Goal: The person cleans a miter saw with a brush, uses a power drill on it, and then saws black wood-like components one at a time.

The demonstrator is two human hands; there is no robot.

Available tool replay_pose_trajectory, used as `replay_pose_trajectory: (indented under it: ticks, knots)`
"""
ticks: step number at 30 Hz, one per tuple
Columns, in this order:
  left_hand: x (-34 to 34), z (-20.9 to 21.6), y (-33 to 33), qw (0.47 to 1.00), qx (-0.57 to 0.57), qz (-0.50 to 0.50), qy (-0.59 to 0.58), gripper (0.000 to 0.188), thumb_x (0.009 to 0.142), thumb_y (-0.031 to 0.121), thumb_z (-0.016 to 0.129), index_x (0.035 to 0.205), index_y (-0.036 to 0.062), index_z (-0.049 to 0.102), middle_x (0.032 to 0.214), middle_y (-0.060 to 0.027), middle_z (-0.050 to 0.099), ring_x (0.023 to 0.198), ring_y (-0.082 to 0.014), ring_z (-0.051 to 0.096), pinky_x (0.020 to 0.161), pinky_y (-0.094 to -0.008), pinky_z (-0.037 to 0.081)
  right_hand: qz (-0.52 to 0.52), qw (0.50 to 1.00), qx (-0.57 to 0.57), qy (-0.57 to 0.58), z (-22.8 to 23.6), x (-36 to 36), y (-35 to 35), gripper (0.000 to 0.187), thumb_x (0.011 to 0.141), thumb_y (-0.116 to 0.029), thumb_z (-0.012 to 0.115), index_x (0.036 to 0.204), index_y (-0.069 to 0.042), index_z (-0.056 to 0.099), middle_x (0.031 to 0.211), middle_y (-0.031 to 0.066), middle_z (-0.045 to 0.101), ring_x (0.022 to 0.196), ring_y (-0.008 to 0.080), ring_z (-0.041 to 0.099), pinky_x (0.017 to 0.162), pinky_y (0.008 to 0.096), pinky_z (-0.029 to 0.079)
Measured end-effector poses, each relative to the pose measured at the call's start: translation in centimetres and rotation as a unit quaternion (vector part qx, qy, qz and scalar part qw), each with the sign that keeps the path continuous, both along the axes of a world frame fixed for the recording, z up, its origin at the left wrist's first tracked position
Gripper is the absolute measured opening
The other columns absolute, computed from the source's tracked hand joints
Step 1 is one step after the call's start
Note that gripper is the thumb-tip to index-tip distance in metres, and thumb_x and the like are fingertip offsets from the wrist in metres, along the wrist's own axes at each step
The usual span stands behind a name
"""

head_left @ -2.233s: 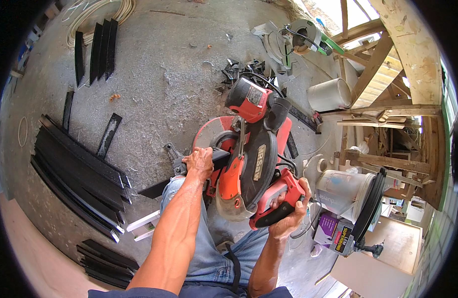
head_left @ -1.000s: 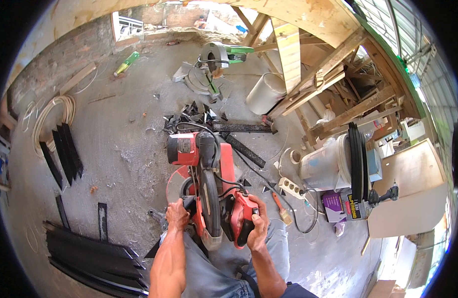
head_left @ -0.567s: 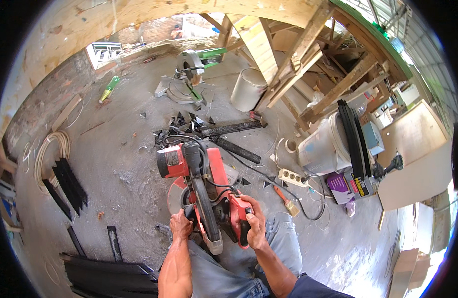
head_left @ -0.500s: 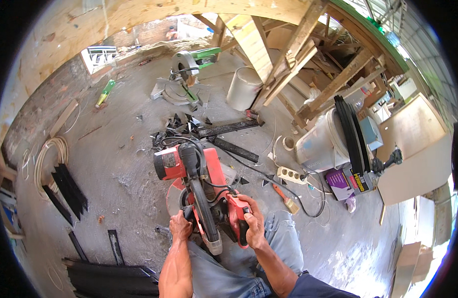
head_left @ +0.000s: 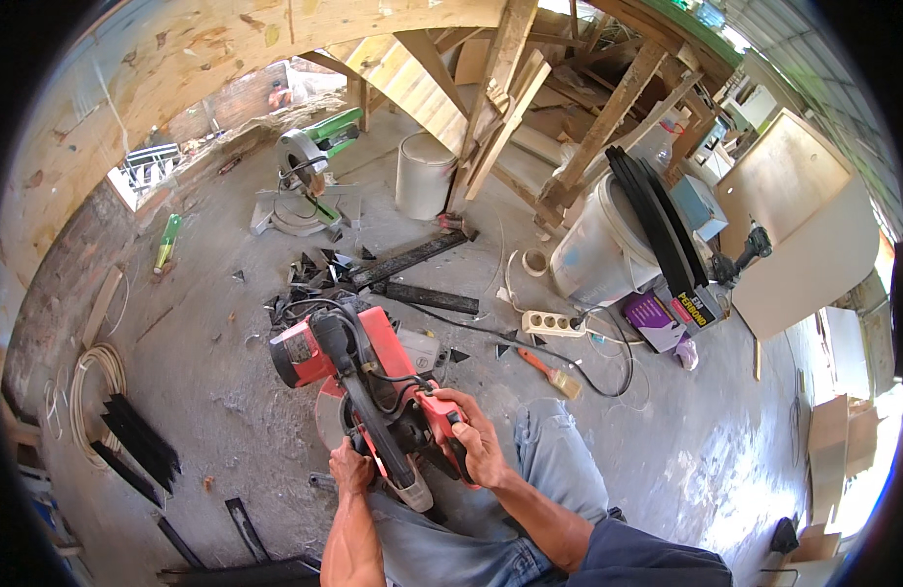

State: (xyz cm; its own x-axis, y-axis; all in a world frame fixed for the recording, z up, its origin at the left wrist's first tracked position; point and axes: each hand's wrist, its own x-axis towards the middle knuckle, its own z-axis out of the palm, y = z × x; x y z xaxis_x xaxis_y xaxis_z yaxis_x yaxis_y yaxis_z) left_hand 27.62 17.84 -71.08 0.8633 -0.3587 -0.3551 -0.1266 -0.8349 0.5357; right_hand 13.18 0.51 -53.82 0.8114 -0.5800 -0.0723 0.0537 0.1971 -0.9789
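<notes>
A red and black mitre saw (head_left: 397, 338) stands on the floor right before me, between my knees. My right hand (head_left: 478, 438) is wrapped round its red handle (head_left: 445, 421), thumb on top. Low on the saw's left side, beside the blade guard, my left hand (head_left: 351, 465) is closed against a dark part; what its fingers grip is mostly hidden. Black triangular offcuts (head_left: 314, 274) lie heaped just beyond the saw, next to two black strips (head_left: 427, 297).
A green mitre saw (head_left: 304, 181) and a white bucket (head_left: 424, 176) stand farther off. To the right are a power strip (head_left: 552, 324), a paintbrush (head_left: 551, 374), a large bucket (head_left: 603, 245) and a cordless drill (head_left: 743, 256). Coiled cable (head_left: 99, 391) and black strips (head_left: 143, 445) lie left.
The whole view has swung, so the surroundings sit farther left and the saw and hands a little lower left. Both hands keep their places on the saw.
</notes>
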Motion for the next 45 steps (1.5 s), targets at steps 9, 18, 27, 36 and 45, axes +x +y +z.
replay_pose_trajectory:
  ticks: [9,18,27,36,45]
  knots:
    - [0.1,0.1,0.1,1.000,-0.019,-0.014,-0.015,0.022,0.073,0.008,0.061,0.094,-0.0001,0.060,0.090,-0.0331,0.066,0.091,-0.0537,0.063,0.080,-0.0583,0.050,0.003,1.000,-0.020,-0.005,-0.1,0.1,0.0,0.050,0.096,-0.025,0.042,0.142,-0.006,0.044,0.087,0.0046,0.059,0.074,0.0095,0.053,0.067,0.0257,0.046]
    - [0.1,0.4,0.1,0.999,-0.029,-0.022,-0.023,0.023,0.074,0.011,0.065,0.094,-0.0002,0.059,0.087,-0.0328,0.066,0.088,-0.0539,0.063,0.076,-0.0577,0.052,0.002,1.000,-0.028,-0.002,0.1,-0.1,0.0,0.050,0.096,-0.027,0.043,0.142,-0.006,0.044,0.087,0.0047,0.059,0.075,0.0098,0.053,0.067,0.0259,0.046]
    - [0.0,0.0,0.2,0.999,-0.034,-0.027,-0.030,0.025,0.075,0.013,0.069,0.094,-0.0001,0.059,0.088,-0.0322,0.065,0.089,-0.0538,0.063,0.077,-0.0585,0.051,0.012,1.000,-0.021,-0.001,0.1,-0.3,-0.1,0.049,0.097,-0.027,0.044,0.142,-0.009,0.045,0.087,0.0048,0.056,0.076,0.0103,0.051,0.067,0.0266,0.045]
    - [0.1,-0.6,0.1,0.999,-0.024,-0.018,-0.017,0.027,0.077,0.018,0.070,0.095,-0.0002,0.060,0.090,-0.0314,0.066,0.090,-0.0530,0.063,0.077,-0.0575,0.052,0.004,0.999,-0.048,0.004,0.1,-0.3,-0.1,0.051,0.097,-0.031,0.044,0.141,-0.007,0.045,0.084,0.0042,0.058,0.073,0.0099,0.052,0.067,0.0267,0.045]
    - [0.4,-1.1,0.5,1.000,0.002,-0.020,-0.009,0.038,0.081,0.035,0.073,0.107,0.0079,0.068,0.097,-0.0266,0.069,0.095,-0.0478,0.066,0.078,-0.0537,0.053,0.010,0.999,-0.033,-0.002,0.0,-0.3,0.1,0.049,0.098,-0.032,0.044,0.141,-0.008,0.045,0.086,0.0036,0.055,0.077,0.0108,0.053,0.068,0.0273,0.045]
